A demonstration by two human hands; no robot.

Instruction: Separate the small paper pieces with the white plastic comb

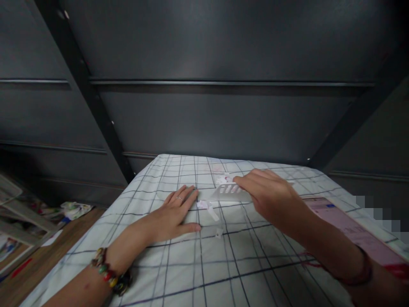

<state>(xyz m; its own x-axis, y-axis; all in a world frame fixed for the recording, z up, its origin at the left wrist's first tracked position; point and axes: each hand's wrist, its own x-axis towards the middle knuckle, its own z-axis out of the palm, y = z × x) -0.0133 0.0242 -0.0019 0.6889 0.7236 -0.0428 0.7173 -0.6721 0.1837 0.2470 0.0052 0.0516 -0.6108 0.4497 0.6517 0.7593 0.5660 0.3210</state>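
Note:
My left hand (pixel 179 213) lies flat, fingers spread, on a white cloth with dark check lines (pixel 188 264). A ring is on one finger and a beaded bracelet (pixel 110 273) circles that wrist. My right hand (pixel 271 192) grips the top edge of a white slotted plastic piece (pixel 230 192), which stands tilted on the cloth; its right part is hidden behind the hand. Between the hands lie a small printed paper scrap (pixel 202 205), a white strip (pixel 213 214) and a tiny whitish bit (pixel 219 233). More printed scraps (pixel 224 177) sit behind the plastic piece.
A tablet or large phone with a pinkish screen (pixel 348 230) lies under my right forearm. Dark panels (pixel 207 119) rise behind the cloth's far edge. Down at left, a pale rack (pixel 19 230), crumpled packaging (pixel 76 209) and a red item (pixel 21 267) are near the wooden floor (pixel 64 251).

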